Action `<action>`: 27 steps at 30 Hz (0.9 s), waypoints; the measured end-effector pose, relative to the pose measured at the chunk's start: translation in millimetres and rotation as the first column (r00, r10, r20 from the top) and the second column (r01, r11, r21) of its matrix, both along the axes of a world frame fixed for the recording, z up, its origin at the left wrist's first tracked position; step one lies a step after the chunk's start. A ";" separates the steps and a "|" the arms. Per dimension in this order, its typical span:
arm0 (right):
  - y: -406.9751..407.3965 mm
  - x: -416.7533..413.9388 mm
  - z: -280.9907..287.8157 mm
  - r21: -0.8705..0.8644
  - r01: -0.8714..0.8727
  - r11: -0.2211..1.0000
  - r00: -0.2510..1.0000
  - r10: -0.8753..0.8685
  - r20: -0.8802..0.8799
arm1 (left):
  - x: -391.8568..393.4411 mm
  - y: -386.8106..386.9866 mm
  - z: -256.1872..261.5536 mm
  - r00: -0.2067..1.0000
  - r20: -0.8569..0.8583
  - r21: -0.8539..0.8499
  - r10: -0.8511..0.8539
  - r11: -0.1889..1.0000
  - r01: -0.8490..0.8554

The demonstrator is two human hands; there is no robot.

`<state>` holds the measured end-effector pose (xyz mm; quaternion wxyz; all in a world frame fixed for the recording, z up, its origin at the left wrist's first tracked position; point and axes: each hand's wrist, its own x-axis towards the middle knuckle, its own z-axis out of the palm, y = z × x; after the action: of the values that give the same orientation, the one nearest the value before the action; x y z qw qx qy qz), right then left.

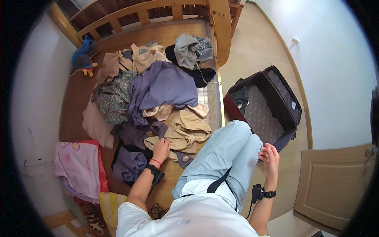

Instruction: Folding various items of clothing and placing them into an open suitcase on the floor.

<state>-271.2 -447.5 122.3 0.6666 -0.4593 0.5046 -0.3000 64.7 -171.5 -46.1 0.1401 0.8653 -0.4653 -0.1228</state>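
On a wooden bed lies a heap of clothes, with a purple garment (168, 86) on top and a floral garment (115, 94) to its left. My left hand (161, 149) touches the near part of the heap, its fingers bent at a dark purple cloth (159, 129) beside a beige garment (185, 130); whether it grips the cloth I cannot tell. A folded purple garment (130, 166) lies left of that wrist. My right hand (269, 154) is raised beside my knee, fingers loosely curled and apart, holding nothing. An open suitcase (263, 109) with dark cloth (240, 97) inside stands beyond it.
The wooden bed rail (145, 16) runs along the far end, with a post (220, 32) at its right. A blue plush toy (84, 57) sits by the left wall. Folded blankets (78, 169) lie at the left, a cable (157, 211) near my waist. A wooden door (334, 183) is at the right.
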 end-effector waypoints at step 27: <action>7.6 0.0 -10.3 0.056 0.019 0.998 0.999 -0.017 -0.031 | 133.3 71.4 103.5 0.348 -0.755 -0.472 0.556 -0.093 -0.877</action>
<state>-271.2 -440.0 112.0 0.6687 -0.4404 0.5271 -0.2848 198.0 -100.0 57.4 0.6634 0.7313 0.1316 0.0878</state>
